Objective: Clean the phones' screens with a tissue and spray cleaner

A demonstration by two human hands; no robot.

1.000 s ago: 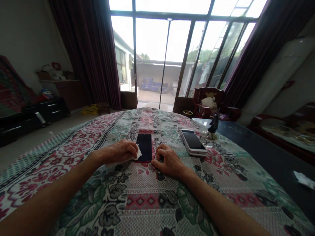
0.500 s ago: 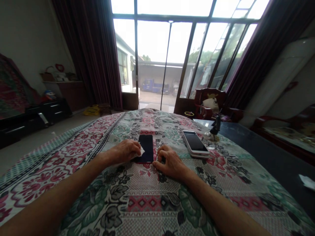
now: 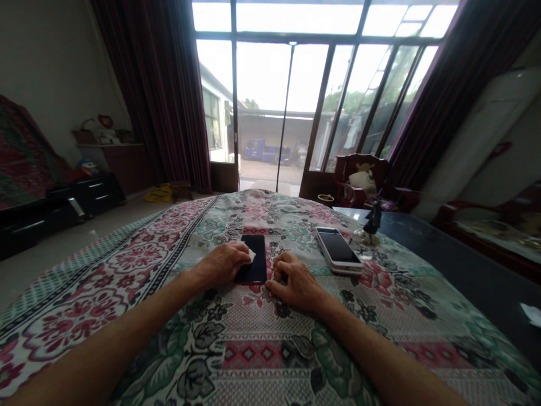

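Observation:
A dark smartphone (image 3: 256,265) lies flat on the patterned tablecloth (image 3: 253,321), its screen facing up. My left hand (image 3: 226,262) is closed on a small white tissue (image 3: 252,255), which rests against the upper left part of that screen. The hand itself covers some of the phone's left edge. To the right of the phone, my right hand (image 3: 293,280) rests on the cloth with fingers loosely curled and the thumb apart from them. Its thumb tip is at the phone's lower right corner; whether it touches is unclear. Nothing shows between these fingers.
Further right lies a white-framed phone (image 3: 338,248), apparently stacked on another flat item. Behind it stands a small dark figurine (image 3: 372,219) on a clear base. A dark table (image 3: 448,256) adjoins on the right, with a white paper (image 3: 531,313) on it.
My left hand has slid the tissue slightly up and to the right across the phone's screen. My right hand keeps its place beside the phone. The whole view has shifted a little.

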